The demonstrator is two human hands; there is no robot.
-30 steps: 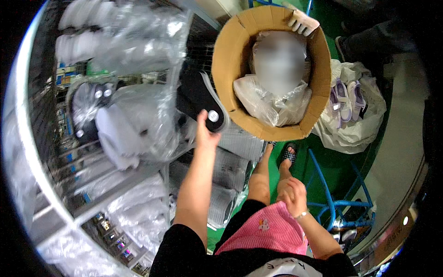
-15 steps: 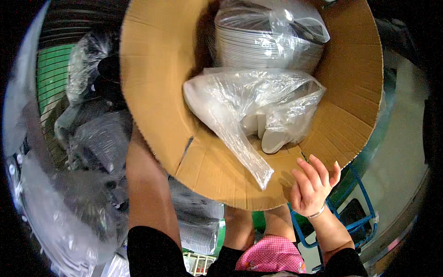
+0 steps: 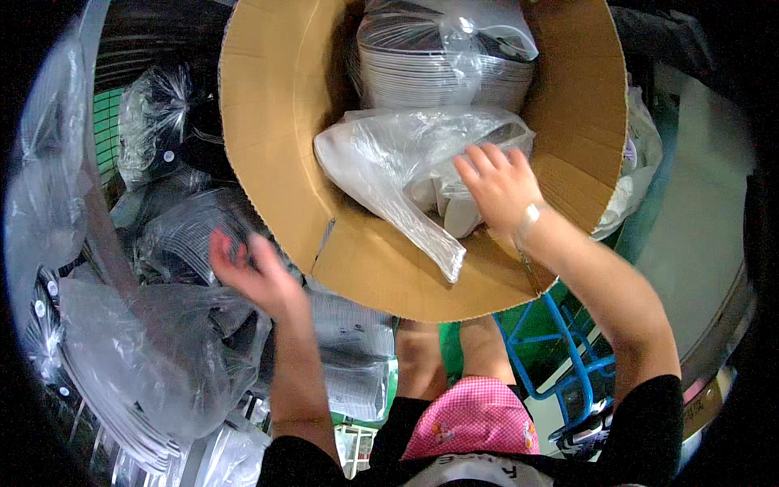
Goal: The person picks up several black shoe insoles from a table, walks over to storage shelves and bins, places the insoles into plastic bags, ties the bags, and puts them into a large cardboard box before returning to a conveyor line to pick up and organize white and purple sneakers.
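Since the earlier frame, we are seeing the right hand [image 3: 503, 188] shifted from beside the carton [image 3: 272, 154] rim to a place over the clear bag [image 3: 377, 150] within, while the left hand [image 3: 264, 272], previously hidden behind the carton wall, is now showing to the carton's left. The clear bag is lying inside the carton on the near side of a film-wrapped stack [image 3: 438, 81], its long gathered tail [image 3: 434, 247] pointing toward us, and pale flat pieces [image 3: 462, 215] are showing at its near right side. We are judging the film to be soft, slippery and easily torn, the pieces to be stiffer and apt to slide, and the whole to be fairly light; a gathered fold or the tail is offering a surer hold than the smooth, taut film. The right hand's grip is lying with its visible fingers lightly bent and slightly apart; its thumb is staying out of sight, so we are unable to tell whether it is pinching or merely touching the film. The left hand's grip, somewhat blurred, is holding nothing that we are seeing, its fingers loosely curled and its thumb apart, near dark film-wrapped stacks [image 3: 182, 239].
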